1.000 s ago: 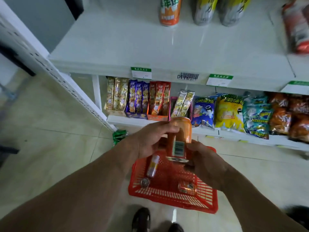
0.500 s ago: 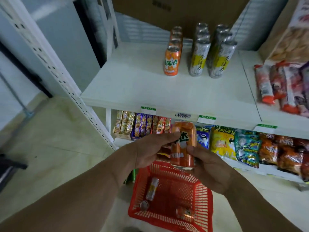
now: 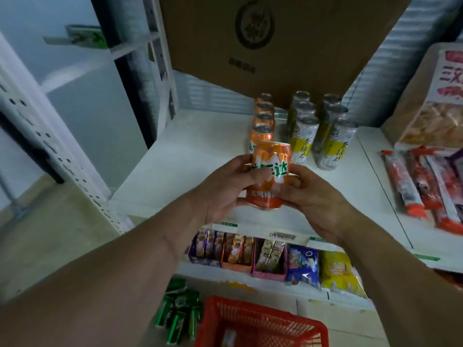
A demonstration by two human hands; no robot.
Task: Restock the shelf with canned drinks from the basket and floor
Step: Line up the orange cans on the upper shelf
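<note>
Both hands hold 1 orange can (image 3: 270, 175) upright over the near part of the white shelf (image 3: 180, 166), just in front of the row of orange cans (image 3: 263, 121). The left hand (image 3: 225, 186) wraps its left side, thumb across the label; the right hand (image 3: 308, 191) cups the right side and base. It likely handles as a stiff, thin-walled cylinder, fairly heavy if full (smooth and a bit slippery), best gripped round the middle. The red basket (image 3: 260, 324) sits near, below.

Both arms are reaching forward; the left hand (image 3: 225, 186) and right hand (image 3: 313, 194) are gripping something between them.
</note>
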